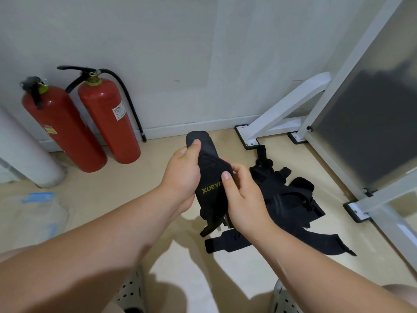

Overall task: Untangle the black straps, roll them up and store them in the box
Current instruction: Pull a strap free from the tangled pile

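Black fabric strap with yellow lettering is held above the floor, pinched by left hand and right hand. Risk: its dangling ends may snag the tangled black strap pile.

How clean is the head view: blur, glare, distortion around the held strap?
Head view: the held strap is sharp, its yellow lettering legible; wide-angle distortion tilts the white frame; arm shadows darken the floor; only small highlights on the fire extinguishers.
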